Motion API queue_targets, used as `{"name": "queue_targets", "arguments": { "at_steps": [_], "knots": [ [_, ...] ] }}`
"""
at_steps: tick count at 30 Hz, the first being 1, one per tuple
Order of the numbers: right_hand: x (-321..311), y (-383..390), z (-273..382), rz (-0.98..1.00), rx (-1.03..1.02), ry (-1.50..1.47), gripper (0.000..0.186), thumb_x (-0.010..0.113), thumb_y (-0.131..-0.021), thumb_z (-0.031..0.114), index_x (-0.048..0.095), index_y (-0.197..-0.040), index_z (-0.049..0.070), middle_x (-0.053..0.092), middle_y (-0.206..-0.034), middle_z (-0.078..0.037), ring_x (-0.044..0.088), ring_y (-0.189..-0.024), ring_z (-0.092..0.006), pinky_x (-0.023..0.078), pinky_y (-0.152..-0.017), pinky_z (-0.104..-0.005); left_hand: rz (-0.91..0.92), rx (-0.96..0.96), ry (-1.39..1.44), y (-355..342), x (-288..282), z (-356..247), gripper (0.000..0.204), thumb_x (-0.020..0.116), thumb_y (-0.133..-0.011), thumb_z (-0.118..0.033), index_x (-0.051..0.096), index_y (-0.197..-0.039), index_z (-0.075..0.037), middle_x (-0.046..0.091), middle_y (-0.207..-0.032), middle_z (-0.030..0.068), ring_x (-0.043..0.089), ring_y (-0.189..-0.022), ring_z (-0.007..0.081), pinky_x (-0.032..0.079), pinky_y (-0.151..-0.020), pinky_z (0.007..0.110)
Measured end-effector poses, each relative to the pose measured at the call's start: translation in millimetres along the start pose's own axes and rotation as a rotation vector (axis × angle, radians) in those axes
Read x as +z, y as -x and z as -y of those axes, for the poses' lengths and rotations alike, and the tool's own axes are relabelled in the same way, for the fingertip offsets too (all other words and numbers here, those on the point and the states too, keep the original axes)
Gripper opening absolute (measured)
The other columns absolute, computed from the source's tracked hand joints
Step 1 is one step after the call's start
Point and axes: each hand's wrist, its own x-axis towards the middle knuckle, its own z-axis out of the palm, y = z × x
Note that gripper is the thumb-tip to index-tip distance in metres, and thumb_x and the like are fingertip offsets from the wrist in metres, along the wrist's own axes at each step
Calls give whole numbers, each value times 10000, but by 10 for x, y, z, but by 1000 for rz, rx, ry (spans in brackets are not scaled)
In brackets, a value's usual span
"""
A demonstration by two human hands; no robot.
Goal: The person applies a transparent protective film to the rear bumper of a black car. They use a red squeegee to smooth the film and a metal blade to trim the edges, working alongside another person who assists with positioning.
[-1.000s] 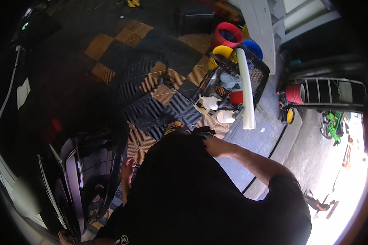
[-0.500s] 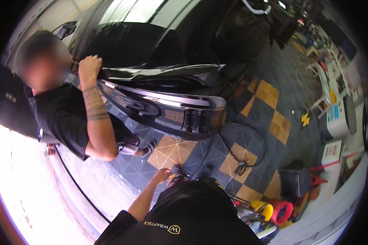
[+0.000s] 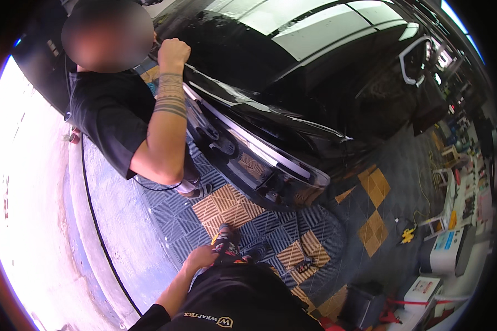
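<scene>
My left hand (image 3: 203, 256) hangs low beside my left leg, its fingers loosely curled with nothing visible in them. It touches or nearly touches the patterned cloth (image 3: 226, 246) at my leg; which of the two I cannot tell. My right hand is out of view. Ahead of me is the front of a glossy black car (image 3: 309, 105), its bumper (image 3: 259, 182) reflecting the floor tiles. At the left stands a co-worker in a black shirt (image 3: 105, 105). That person's raised fist (image 3: 174, 53) is by the edge of the car's hood; what it holds, if anything, is hidden.
A dark cable (image 3: 345, 237) loops over grey and tan floor tiles (image 3: 226, 204) to a small dark device (image 3: 303, 265). A black hose (image 3: 96, 220) runs along the pale ledge at left. To the right are a black bin (image 3: 361, 303), a white-and-grey machine (image 3: 446, 251) and a cluttered bench.
My view has swung left and moved nearer the co-worker, so the car sits further right and tilted. My left hand stays low by my leg; the co-worker's fist remains raised at the hood.
</scene>
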Motion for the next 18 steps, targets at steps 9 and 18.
{"name": "queue_targets", "arguments": {
  "at_steps": [9, 18],
  "knots": [
    [456, -499, 678, 192, -74, 124, 220, 822, -903, 88, 738, -1065, -34, 760, -1116, -154, 716, -997, -172, 561, -875, -328, 1481, 1402, 1226, 873, -1569, -3084, 765, 542, -1142, -561, 443, -1656, -3, 615, -1541, 171, 595, -1426, 273, 490, -1162, 412],
    [519, -454, 825, 172, -10, 168, 172, 866, -869, 49, 758, -977, -29, 764, -1060, -136, 721, -928, -142, 568, -822, -300, 2295, 1341, 1476, 1193, -2313, -3421, 1513, 305, -811, -1065, 157, -1692, 156, 294, -1747, 349, 365, -1622, 381, 286, -1330, 509]
  ]
}}
